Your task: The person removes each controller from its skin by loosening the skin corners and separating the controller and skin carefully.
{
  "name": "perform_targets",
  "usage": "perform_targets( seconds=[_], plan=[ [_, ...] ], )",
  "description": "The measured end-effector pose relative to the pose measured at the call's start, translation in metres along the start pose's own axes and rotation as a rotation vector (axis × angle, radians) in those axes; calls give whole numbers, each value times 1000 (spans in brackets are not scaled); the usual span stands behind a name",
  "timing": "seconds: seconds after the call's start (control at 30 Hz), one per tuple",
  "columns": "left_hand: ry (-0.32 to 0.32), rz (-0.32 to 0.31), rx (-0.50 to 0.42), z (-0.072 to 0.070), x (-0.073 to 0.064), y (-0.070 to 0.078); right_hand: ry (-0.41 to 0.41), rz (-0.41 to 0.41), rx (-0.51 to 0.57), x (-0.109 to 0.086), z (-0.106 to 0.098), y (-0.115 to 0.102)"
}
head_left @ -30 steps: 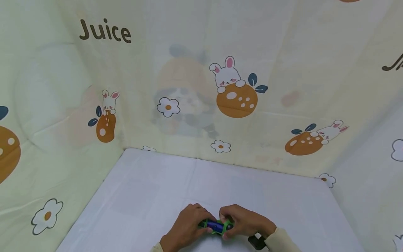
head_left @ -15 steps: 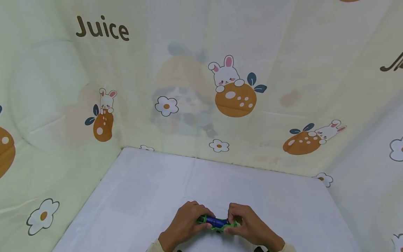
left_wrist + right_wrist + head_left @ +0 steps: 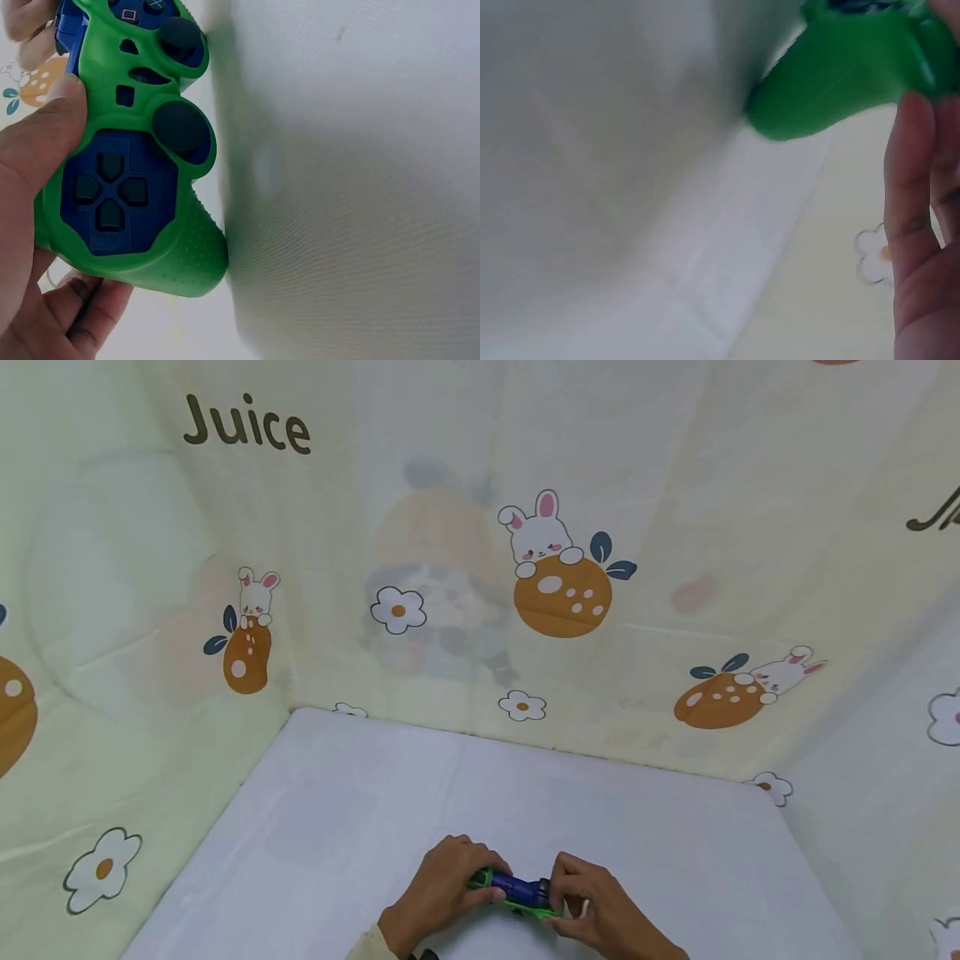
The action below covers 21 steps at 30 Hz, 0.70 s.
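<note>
At the lower centre of the head frame, just above its bottom edge, a person has a dark blue game controller [image 3: 517,888] in both hands, low over the white counter [image 3: 352,810]. The left hand [image 3: 438,889] is clamped on one end: the left-wrist view has its thumb lying along the controller's edge at the left of the frame, its fingers tucked round at the lower left. The right hand [image 3: 600,906] is at the other end, finger and thumb pinched on the green cover [image 3: 534,911]. That cover wraps the controller's face, yet blue shows bare along the edge facing the head camera.

In the left-wrist view I can see the direction pad [image 3: 110,191] at lower left, with two dark thumbsticks [image 3: 181,127] above and to its right. One covered grip points down toward the counter at the centre right; whether it touches, I can't tell. In the right-wrist view another green grip fills the upper right, with fingertips against it.

Behind, across the upper frame, hangs cream cloth [image 3: 337,560] printed with rabbits on oranges, white flowers, and "Juice" at upper left.
</note>
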<state>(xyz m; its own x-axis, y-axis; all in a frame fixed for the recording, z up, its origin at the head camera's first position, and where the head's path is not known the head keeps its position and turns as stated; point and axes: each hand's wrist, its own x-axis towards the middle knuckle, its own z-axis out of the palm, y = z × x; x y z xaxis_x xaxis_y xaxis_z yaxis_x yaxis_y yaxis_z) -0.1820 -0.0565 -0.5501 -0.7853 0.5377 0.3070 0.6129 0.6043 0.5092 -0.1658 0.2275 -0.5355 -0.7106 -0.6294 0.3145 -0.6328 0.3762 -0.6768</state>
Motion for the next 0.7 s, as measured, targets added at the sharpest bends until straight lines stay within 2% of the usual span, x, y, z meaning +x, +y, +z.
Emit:
perform_targets(
  seconds=[0.17,0.3,0.37,0.5,0.6,0.7],
  plan=[
    [-12,-11,-20,-1,0,-2,3,121,142,-7,-4,15],
    [-3,0,-21,-1,0,-3,-7,249,195,-7,-5,21],
    [-3,3,-17,0,0,-3,12,324,189,-7,-4,19],
    [-17,-14,-17,0,2,-3,133,448,119,0,3,7],
    [-25,-26,-24,-1,2,-2,173,449,38,6,11,1],
    [-30,-36,-31,0,3,-1,118,389,-32,8,20,1]
  ],
)
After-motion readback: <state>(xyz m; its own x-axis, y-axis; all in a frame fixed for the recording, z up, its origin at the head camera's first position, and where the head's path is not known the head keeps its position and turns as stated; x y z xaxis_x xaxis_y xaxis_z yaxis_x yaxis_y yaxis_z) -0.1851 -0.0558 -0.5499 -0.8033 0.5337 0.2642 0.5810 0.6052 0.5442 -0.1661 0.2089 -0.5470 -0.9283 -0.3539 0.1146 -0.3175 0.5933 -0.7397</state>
